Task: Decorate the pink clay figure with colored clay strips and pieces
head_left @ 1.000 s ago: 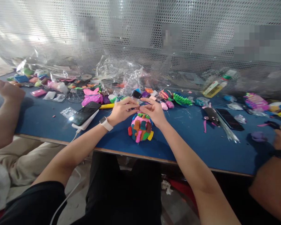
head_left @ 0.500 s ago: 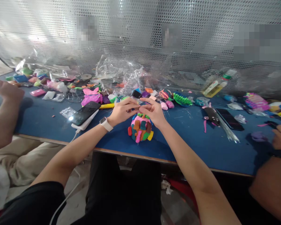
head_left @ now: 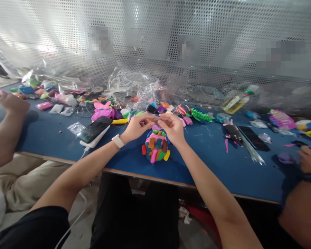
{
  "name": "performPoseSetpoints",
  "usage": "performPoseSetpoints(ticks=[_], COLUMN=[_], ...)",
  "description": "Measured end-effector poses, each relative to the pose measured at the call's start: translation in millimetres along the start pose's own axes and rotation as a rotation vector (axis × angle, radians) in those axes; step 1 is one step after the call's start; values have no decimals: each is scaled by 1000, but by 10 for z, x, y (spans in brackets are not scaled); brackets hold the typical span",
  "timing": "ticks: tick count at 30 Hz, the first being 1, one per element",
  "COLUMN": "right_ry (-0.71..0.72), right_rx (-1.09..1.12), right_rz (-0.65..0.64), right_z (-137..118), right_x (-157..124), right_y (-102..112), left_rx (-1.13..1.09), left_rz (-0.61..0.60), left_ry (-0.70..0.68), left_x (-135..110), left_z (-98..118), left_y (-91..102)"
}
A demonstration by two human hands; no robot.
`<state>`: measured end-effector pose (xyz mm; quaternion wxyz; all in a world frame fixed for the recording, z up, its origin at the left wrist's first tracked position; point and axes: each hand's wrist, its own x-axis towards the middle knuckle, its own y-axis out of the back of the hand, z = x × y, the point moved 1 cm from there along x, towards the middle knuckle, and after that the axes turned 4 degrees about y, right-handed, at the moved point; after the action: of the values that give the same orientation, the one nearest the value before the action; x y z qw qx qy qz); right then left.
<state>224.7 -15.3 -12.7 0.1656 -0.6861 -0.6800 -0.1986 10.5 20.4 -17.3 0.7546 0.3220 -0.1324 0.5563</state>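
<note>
A ball of many-coloured clay pieces (head_left: pixel 156 146) stands on the blue table (head_left: pixel 212 155) in front of me. Just above and behind it my left hand (head_left: pixel 138 126) and my right hand (head_left: pixel 172 127) meet fingertip to fingertip. Both pinch a small piece that I cannot make out between thumbs and forefingers. My left wrist wears a white watch (head_left: pixel 118 141).
A black phone (head_left: pixel 94 128) on a white power bank lies left of my hands. Clay scraps and crumpled clear wrappers (head_left: pixel 134 90) line the back under a perforated metal wall. Another phone (head_left: pixel 253 137) lies right. Other people's hands work at far left (head_left: pixel 12 103) and far right (head_left: pixel 309 159).
My hands have drawn closer, and the right fingers have closed from spread to a pinch. The view has tilted a little downward.
</note>
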Motion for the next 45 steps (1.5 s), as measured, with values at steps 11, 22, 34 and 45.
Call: performPoseSetpoints(ticks=[11, 22, 34, 45], right_ry=[130, 152, 223, 318], right_rx=[-168, -128, -117, 22], right_rz=[12, -23, -35, -74], right_z=[-60, -78, -146, -23], right_x=[-69, -83, -123, -68], right_y=[-15, -35, -83, -83], left_rx=[-324, -566, -705, -769], left_rz=[-90, -186, -277, -329], left_ry=[85, 256, 383, 421], left_x=[20, 32, 15, -6], left_z=[41, 51, -22, 71], left_y=[-26, -23, -55, -71])
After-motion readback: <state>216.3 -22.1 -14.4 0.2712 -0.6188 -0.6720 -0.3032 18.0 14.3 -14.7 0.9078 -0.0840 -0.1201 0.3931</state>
